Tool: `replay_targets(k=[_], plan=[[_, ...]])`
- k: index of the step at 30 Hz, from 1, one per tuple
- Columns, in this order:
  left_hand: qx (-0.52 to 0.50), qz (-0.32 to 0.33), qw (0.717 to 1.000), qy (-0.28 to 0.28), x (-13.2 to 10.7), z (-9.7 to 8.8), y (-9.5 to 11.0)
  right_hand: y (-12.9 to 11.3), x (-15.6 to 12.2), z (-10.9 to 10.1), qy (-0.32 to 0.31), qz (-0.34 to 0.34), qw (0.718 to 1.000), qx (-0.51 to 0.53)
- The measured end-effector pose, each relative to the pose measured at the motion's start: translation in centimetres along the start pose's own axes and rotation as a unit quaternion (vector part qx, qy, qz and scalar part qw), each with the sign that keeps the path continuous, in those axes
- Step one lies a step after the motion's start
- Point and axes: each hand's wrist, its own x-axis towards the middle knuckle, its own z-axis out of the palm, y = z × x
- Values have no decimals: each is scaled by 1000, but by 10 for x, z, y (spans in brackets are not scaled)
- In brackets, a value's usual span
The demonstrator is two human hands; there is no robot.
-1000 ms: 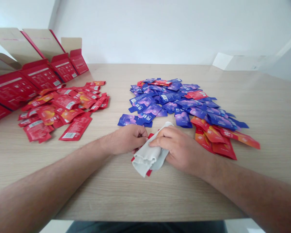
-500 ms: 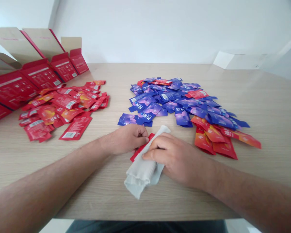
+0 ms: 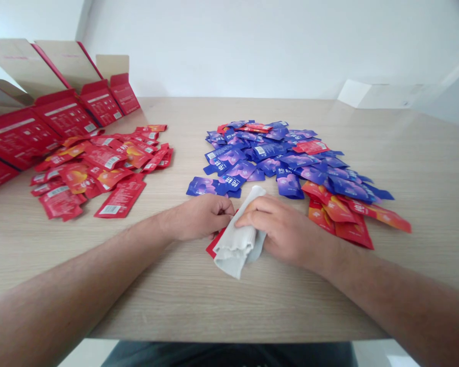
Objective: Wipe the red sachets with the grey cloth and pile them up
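Observation:
My right hand (image 3: 277, 224) is closed around a folded white cloth (image 3: 237, 244), pressing it over a red sachet (image 3: 213, 247) on the table. Only the sachet's left edge and lower corner show; the cloth hides the remainder. At the sachet's upper left, my left hand (image 3: 204, 216) has its fingers pinched on the edge. Just beyond my hands spreads a heap of blue-purple sachets (image 3: 268, 151), with a few red ones among them. Several red-orange sachets (image 3: 354, 232) lie to the right of my right hand.
On the left lies a pile of red sachets (image 3: 95, 176). Behind it stand several red cardboard boxes (image 3: 67, 117) with raised flaps. A white box-like object (image 3: 378, 96) sits at the back right against the wall. The wooden table's front edge (image 3: 237, 340) runs close to my lap.
My right hand has slid the cloth up and to the right along the sachet, away from me. The left hand has stayed in almost the same place.

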Motion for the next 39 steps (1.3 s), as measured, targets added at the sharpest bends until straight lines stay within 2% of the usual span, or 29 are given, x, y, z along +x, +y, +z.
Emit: replay_targets(k=[3, 8, 13, 17, 21, 24, 27, 32, 36, 39], plan=[[-3, 1, 1000, -2, 0, 0, 1, 2, 0, 0, 17, 23, 1000, -9], [-1, -2, 1000, -9, 1, 0, -1, 2, 0, -1, -11, -21, 1000, 19], [-16, -11, 1000, 5, 1, 1, -2, 4, 0, -2, 12, 21, 1000, -15], [1, -7, 1000, 2, 1, 1, -2, 2, 0, -1, -12, -20, 1000, 1], [-21, -19, 1000, 14, 1, 2, -3, 4, 0, -1, 11, 24, 999, -24], [-35, -19, 999, 19, 1, 3, -3, 4, 0, -2, 3, 12, 1000, -25], [-40, -28, 999, 18, 1, 4, -2, 1, 0, -3, -11, -18, 1000, -4], [-53, -56, 997, 29, 0, 3, 2, -8, 1, 1, 5, 11, 1000, -6], [-50, -54, 997, 12, 0, 2, 4, -20, 1, 4, -19, -31, 999, 9], [-50, -62, 996, 28, 0, 3, 4, -20, 1, 4, -17, -22, 1000, 11]])
